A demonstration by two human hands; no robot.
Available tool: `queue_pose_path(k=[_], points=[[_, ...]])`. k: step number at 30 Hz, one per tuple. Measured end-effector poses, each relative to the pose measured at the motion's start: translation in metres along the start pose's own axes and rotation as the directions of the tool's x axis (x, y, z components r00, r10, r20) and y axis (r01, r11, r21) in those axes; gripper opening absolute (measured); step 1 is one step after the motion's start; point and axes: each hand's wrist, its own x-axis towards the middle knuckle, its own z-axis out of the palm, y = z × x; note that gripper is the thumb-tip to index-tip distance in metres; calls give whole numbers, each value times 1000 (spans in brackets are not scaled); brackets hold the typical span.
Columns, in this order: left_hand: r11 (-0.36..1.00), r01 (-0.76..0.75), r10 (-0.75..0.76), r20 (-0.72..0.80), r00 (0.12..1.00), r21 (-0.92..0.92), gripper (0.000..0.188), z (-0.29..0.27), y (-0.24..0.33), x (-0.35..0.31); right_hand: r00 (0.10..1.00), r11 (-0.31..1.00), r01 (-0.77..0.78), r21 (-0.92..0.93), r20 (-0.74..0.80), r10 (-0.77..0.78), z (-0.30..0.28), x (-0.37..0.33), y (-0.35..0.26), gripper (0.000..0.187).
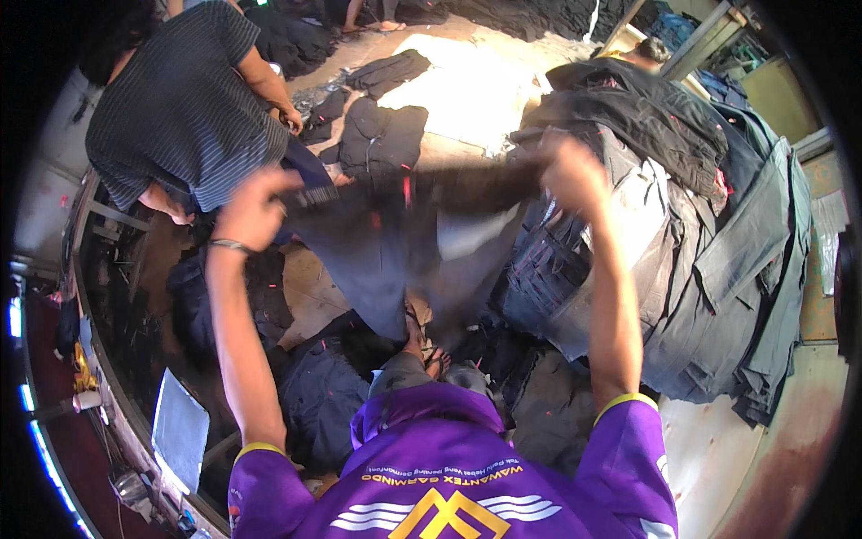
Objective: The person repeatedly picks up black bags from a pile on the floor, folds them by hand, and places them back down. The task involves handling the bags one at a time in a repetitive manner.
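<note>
Between my raised hands hangs a pair of dark trousers [364,256], stretched wide by the waistband and smeared by motion. My left hand [250,211] is closed on one end of the waistband, near a pale printed label. At the other end my right hand [575,180] grips it too, though its fingers are blurred. Both trouser legs fall toward my feet, with a gap between them. A small red tag shows at the waist.
A high heap of dark and grey garments [664,216] stands at right. A person in a striped shirt [193,99] bends at far left. Dark garments [382,135] lie on the floor ahead; more dark cloth [328,395] is piled beside my legs. A grey panel [180,431] stands at lower left.
</note>
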Motion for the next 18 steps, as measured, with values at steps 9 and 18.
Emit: queue_pose_path(k=[9, 18], points=[[962, 93, -272, 890, 367, 255, 40, 255, -63, -168, 737, 999, 2, -54, 675, 35, 314, -178, 38, 43], [917, 399, -287, 724, 627, 18, 34, 182, -30, -172, 427, 972, -222, 80, 904, 23, 236, -243, 37, 61]])
